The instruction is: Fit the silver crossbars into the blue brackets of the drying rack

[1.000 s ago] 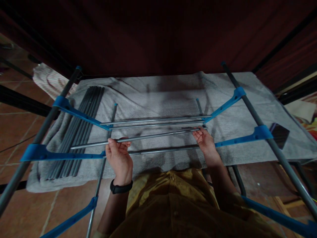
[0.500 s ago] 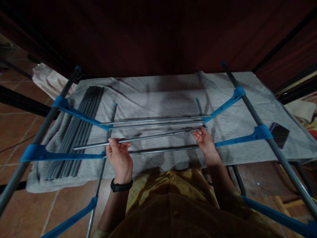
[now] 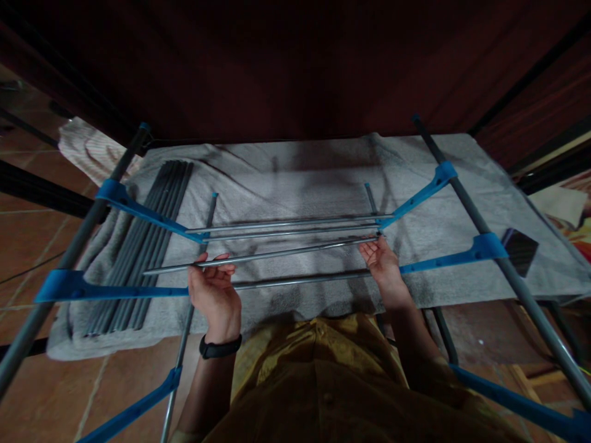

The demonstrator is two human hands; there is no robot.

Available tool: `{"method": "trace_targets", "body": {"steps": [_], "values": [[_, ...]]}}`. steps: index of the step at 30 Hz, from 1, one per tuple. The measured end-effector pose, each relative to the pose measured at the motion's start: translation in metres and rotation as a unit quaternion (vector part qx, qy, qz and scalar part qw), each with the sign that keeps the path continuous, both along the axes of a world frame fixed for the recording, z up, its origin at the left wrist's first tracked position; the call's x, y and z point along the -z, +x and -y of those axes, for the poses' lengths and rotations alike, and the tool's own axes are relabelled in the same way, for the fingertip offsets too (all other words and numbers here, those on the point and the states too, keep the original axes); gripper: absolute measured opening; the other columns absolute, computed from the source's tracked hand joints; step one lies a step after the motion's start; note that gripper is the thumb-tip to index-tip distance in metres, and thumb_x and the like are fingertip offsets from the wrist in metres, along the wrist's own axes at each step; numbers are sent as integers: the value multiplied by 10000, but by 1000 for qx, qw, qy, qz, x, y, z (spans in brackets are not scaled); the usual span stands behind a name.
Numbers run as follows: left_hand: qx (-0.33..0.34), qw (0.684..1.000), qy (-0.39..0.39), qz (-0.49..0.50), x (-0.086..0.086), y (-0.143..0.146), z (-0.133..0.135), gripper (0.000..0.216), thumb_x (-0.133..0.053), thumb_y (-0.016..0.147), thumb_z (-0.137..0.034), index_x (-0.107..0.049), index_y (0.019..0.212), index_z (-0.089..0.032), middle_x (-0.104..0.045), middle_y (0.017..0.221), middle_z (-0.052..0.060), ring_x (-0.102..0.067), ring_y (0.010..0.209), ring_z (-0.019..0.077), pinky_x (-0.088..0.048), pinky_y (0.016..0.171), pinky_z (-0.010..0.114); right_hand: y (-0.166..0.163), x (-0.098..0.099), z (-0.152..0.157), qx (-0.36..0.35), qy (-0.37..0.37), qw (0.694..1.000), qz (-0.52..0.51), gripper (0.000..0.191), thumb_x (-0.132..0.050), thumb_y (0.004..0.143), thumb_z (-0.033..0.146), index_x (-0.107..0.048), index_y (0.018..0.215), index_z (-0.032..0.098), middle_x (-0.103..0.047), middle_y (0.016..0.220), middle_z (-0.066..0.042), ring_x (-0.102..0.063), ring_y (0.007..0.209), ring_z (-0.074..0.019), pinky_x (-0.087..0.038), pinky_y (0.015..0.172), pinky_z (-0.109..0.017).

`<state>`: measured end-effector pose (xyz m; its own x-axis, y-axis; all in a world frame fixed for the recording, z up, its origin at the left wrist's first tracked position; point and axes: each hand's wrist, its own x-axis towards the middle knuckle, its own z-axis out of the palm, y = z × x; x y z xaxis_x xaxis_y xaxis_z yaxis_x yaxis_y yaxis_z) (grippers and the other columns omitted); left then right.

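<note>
A thin grey metal tube (image 3: 281, 251) lies across both hands, its left end pointing past the left wrist and slightly lower than its right end. My left hand (image 3: 215, 292) is closed on it, thumb on top and fingers beneath. The fingertips of my right hand (image 3: 381, 258) pinch the far end, close to a blue bracket (image 3: 415, 204) of the rack frame. Behind it, two crossbars (image 3: 290, 234) run between the left bracket (image 3: 148, 212) and the right one. Another crossbar (image 3: 305, 280) spans the nearer brackets, partly covered by my hands.
Several loose grey tubes (image 3: 148, 246) lie side by side on the grey blanket (image 3: 295, 172) at left. Thick upright poles (image 3: 480, 221) with blue joints stand on both sides. A dark phone-like object (image 3: 521, 251) rests at right. A dark reddish panel (image 3: 286, 67) rises behind.
My left hand has slid a little left along the tube. The tube has shifted slightly right, its right end closer to the far right bracket.
</note>
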<state>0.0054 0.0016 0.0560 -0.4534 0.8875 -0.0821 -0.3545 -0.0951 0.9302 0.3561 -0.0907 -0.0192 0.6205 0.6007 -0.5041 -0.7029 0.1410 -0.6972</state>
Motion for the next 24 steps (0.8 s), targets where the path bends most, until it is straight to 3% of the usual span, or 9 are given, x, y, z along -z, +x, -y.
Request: {"method": "trace_targets", "body": {"steps": [8,14,21,24], "values": [[-7,1000,-4,-5,3,-10,-5,251,-474,957,-415,-553,898,-184,-674,704,16,-603,566,116,-478,621,251,-1,0,2,7,17,1000,12,244,-623,948,468,-617,856,242,-714,849,-10,-707,800,-133,-618,763,-264],[-17,1000,7,-5,6,-10,-5,271,-527,953,-447,-501,828,-207,-617,653,-31,-590,565,108,-474,602,240,-4,-6,1,14,24,999,20,168,-681,914,394,-633,885,236,-720,870,-4,-700,791,-113,-602,790,-236],[-7,1000,22,-17,5,-8,-3,389,-567,928,-522,-437,730,-213,-438,528,-80,-613,593,122,-470,601,239,-4,-5,3,21,29,999,29,152,-723,884,368,-645,886,237,-726,863,14,-694,805,-109,-603,811,-251],[-12,1000,13,-19,5,-8,-3,371,-570,926,-518,-450,750,-214,-458,528,-80,-599,563,118,-459,582,236,-4,-3,3,23,35,999,29,157,-737,870,359,-650,879,229,-729,866,8,-695,805,-113,-601,803,-256]]}}
